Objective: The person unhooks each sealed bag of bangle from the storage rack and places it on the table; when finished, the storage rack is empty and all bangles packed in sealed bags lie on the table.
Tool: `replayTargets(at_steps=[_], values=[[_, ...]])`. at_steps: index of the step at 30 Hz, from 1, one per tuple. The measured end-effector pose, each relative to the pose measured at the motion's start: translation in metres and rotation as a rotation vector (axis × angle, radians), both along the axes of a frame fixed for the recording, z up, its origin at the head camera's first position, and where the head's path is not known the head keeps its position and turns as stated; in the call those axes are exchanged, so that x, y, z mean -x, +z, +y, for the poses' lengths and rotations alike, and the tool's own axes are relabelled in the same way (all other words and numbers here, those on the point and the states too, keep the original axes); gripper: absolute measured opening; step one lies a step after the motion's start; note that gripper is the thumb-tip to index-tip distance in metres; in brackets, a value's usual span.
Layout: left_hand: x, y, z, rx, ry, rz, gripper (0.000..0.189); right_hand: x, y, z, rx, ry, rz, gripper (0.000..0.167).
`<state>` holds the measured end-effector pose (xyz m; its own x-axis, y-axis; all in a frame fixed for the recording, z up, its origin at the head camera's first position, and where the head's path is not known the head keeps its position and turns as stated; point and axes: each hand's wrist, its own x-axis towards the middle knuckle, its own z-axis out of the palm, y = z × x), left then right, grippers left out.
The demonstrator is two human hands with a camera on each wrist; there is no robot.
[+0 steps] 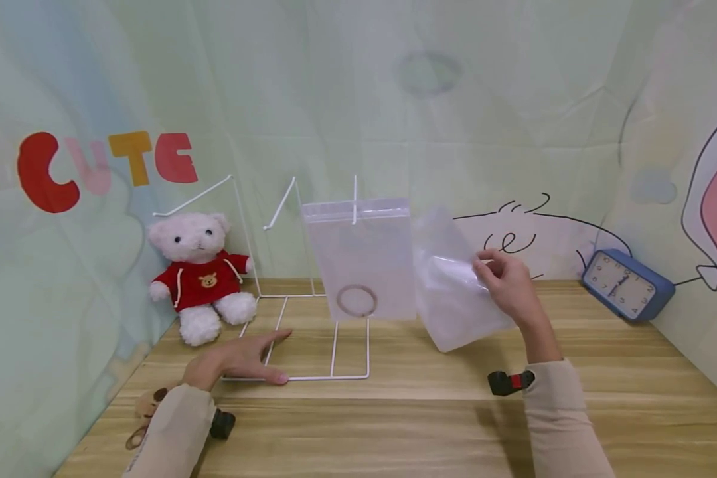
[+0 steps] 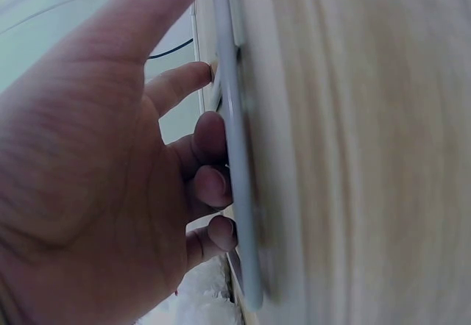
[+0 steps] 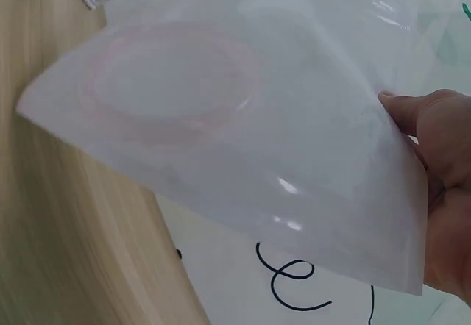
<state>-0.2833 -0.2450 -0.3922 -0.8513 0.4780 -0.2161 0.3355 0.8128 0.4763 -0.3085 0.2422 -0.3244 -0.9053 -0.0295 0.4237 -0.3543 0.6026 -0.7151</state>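
Observation:
My right hand (image 1: pixel 508 282) pinches the edge of a translucent plastic bag (image 1: pixel 454 299) and holds it tilted above the tabletop. In the right wrist view a faint pinkish ring (image 3: pixel 250 93) shows through that bag (image 3: pixel 316 170). My left hand (image 1: pixel 245 355) lies spread over the base of a white wire rack (image 1: pixel 328 378), thumb at the front bar. The left wrist view has its fingertips (image 2: pixel 213 185) against a rack bar (image 2: pixel 235 134). From the rack's right prong hangs a second translucent zip bag (image 1: pixel 382 259), with a brown ring (image 1: pixel 357 301) low in it.
A white teddy bear (image 1: pixel 200 279) in a red hoodie sits at the left beside the rack. At the back right a blue alarm clock (image 1: pixel 627 285) stands tilted. Beside my left forearm lies a small brown plush item (image 1: pixel 149 401). Printed cloth (image 1: pixel 334 99) encloses the wooden table (image 1: pixel 394 425).

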Motion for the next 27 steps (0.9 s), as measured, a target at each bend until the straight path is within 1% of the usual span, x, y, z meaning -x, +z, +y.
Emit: replayTargets(at_steps=[8, 13, 24, 27], values=[[-0.001, 0.001, 0.001, -0.008, -0.007, 0.008, 0.098, 0.009, -0.013, -0.006, 0.017, -0.029, -0.03, 0.029], [-0.001, 0.001, 0.001, -0.004, -0.008, 0.006, 0.099, 0.014, -0.02, -0.012, -0.007, -0.054, -0.041, 0.029], [-0.002, 0.001, 0.001, -0.002, -0.015, 0.014, 0.098, 0.02, -0.032, -0.019, -0.057, -0.041, -0.081, 0.028], [-0.003, 0.002, 0.001, 0.0, -0.015, 0.014, 0.098, 0.02, -0.035, -0.02, -0.06, -0.046, -0.108, 0.03]])
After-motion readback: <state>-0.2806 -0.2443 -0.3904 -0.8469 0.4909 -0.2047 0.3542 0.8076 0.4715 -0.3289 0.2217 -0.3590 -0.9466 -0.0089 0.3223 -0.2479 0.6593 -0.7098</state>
